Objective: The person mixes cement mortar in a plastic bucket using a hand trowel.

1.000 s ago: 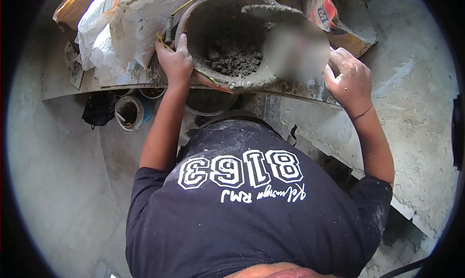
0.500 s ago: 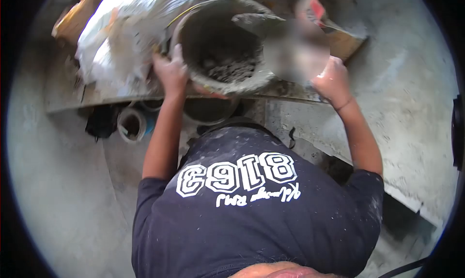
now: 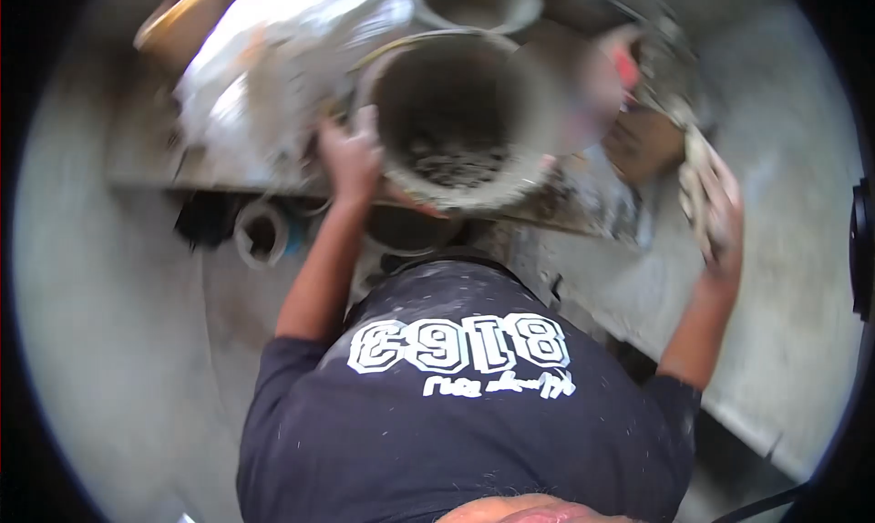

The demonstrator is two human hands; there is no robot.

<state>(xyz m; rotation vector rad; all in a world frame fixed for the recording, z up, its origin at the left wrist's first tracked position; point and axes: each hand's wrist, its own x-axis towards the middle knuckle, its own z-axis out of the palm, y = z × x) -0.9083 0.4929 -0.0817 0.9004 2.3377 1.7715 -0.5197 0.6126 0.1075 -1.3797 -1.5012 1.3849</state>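
A mortar-caked bucket (image 3: 460, 199) stands tilted toward me, with crumbly grey mortar (image 3: 456, 163) in its bottom. My left hand (image 3: 353, 154) grips the bucket's left rim, thumb up along its side. Off to the right of the bucket, my right hand (image 3: 715, 195) is closed round the handle of a mortar-coated trowel (image 3: 667, 63). The trowel's blade points up and away from me, smeared by motion, close to the wall.
White plastic sacking (image 3: 273, 76) lies left of the bucket on a ledge (image 3: 264, 181). Another bucket (image 3: 478, 17) stands behind. Brown cardboard (image 3: 647, 145) lies at right. Below the ledge are a small white pail (image 3: 260, 236) and a dark bag (image 3: 202, 218).
My right hand has swung the trowel from over the bucket's mouth out to the right. My left hand stays on the rim. The whole view has shifted slightly.
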